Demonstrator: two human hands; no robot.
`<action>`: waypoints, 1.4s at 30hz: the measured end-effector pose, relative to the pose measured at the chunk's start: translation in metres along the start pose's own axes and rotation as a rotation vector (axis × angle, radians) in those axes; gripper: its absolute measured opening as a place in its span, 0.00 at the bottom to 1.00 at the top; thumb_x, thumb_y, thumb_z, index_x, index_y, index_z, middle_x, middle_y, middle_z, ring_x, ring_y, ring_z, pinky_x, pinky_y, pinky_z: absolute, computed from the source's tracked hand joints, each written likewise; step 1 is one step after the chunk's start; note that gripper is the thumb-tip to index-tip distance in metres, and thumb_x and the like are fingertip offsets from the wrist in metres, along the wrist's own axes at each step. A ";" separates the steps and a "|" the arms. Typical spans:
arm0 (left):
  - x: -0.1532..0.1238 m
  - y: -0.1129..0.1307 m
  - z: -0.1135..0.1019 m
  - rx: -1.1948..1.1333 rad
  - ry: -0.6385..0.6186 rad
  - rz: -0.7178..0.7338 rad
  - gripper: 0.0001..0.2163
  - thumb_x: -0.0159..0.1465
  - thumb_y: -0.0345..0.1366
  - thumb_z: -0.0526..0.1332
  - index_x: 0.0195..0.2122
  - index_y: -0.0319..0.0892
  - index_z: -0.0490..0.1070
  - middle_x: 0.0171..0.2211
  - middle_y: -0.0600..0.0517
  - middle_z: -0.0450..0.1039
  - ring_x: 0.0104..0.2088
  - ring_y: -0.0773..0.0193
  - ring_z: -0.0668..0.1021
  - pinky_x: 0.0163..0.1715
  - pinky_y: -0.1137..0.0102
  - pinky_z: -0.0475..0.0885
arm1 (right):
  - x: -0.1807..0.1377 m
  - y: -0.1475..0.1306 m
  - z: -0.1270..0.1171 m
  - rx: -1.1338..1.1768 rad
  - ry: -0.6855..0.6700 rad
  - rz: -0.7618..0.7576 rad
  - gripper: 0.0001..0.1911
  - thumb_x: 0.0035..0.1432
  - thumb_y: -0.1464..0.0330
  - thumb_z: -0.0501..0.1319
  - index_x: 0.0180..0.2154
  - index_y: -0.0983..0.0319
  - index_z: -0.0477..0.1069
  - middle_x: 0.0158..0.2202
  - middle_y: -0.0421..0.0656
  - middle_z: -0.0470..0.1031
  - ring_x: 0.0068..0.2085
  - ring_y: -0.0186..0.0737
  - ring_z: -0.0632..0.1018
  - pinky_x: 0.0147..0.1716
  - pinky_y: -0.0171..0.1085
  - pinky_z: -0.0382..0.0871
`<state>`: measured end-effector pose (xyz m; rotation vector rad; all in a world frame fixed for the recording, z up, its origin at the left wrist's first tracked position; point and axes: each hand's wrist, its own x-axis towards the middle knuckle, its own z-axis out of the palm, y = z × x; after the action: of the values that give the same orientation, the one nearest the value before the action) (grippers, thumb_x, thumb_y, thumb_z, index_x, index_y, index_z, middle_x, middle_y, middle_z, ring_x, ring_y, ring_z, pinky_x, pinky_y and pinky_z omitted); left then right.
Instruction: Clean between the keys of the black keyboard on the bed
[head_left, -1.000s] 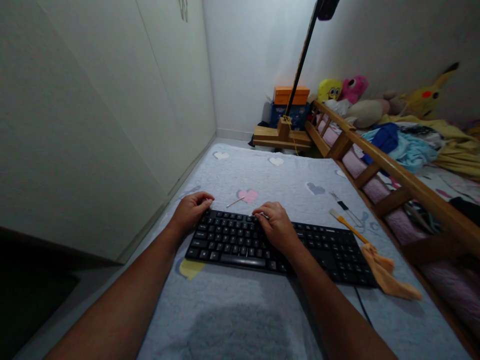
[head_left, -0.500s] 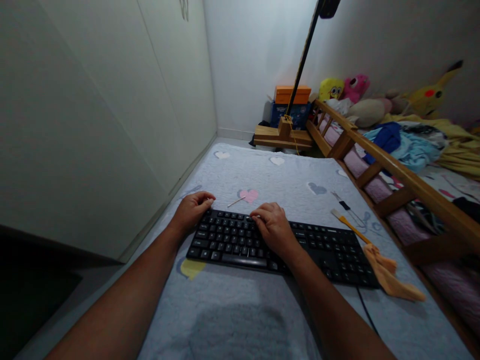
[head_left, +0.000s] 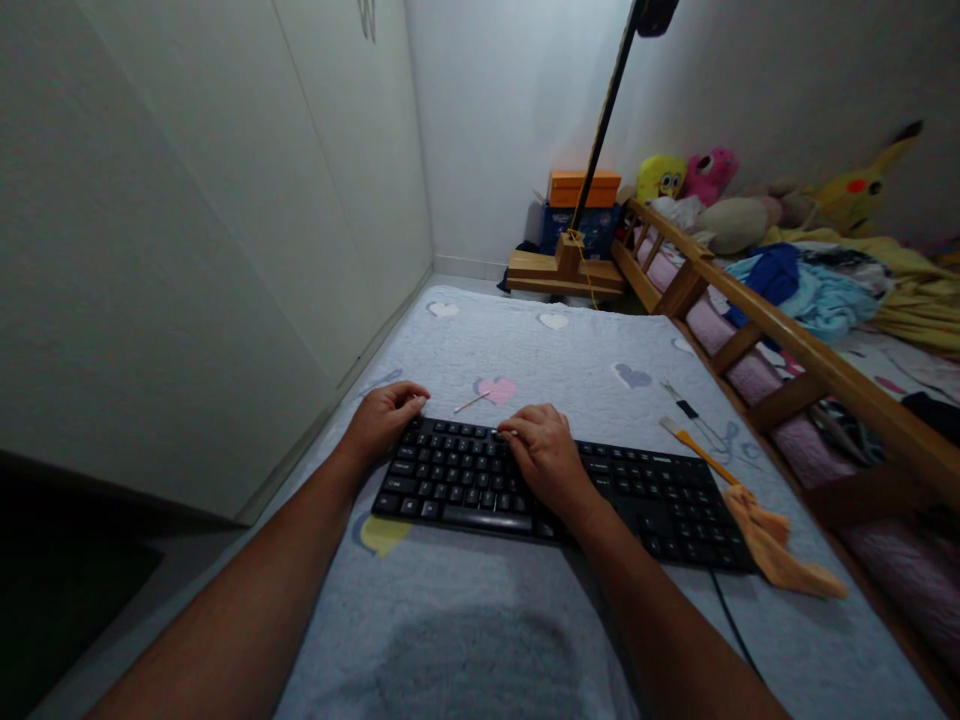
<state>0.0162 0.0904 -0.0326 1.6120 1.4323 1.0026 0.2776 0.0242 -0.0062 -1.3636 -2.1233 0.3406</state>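
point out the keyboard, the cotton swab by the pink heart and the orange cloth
Keyboard (head_left: 457, 475): head view, on its letter keys
Cotton swab (head_left: 472, 402): head view, middle of its stick
Orange cloth (head_left: 768, 546): head view, near its middle

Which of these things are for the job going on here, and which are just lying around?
Seemingly for the job:
black keyboard, right grip over its keys
cotton swab beyond it
brush and orange cloth near its right end, probably kept handy

Seemingly just lying around:
pink plush toy
orange box
blue cloth beyond the wooden rail
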 end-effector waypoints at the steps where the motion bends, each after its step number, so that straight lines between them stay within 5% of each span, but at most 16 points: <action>1: 0.000 0.000 0.000 0.004 -0.001 0.003 0.13 0.56 0.45 0.62 0.34 0.41 0.77 0.24 0.54 0.71 0.25 0.63 0.72 0.27 0.69 0.64 | 0.000 0.000 0.000 0.000 0.002 0.001 0.10 0.66 0.70 0.58 0.39 0.57 0.80 0.40 0.45 0.79 0.46 0.46 0.71 0.50 0.47 0.60; 42: 0.000 -0.002 0.000 0.020 -0.010 0.015 0.12 0.57 0.44 0.61 0.34 0.41 0.77 0.24 0.55 0.71 0.24 0.64 0.70 0.26 0.69 0.63 | -0.022 0.023 -0.031 0.002 0.035 0.085 0.09 0.65 0.71 0.58 0.34 0.59 0.76 0.37 0.45 0.78 0.44 0.45 0.73 0.48 0.45 0.63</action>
<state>0.0152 0.0910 -0.0340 1.6428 1.4294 0.9902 0.3196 0.0121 -0.0008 -1.4515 -2.0408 0.3500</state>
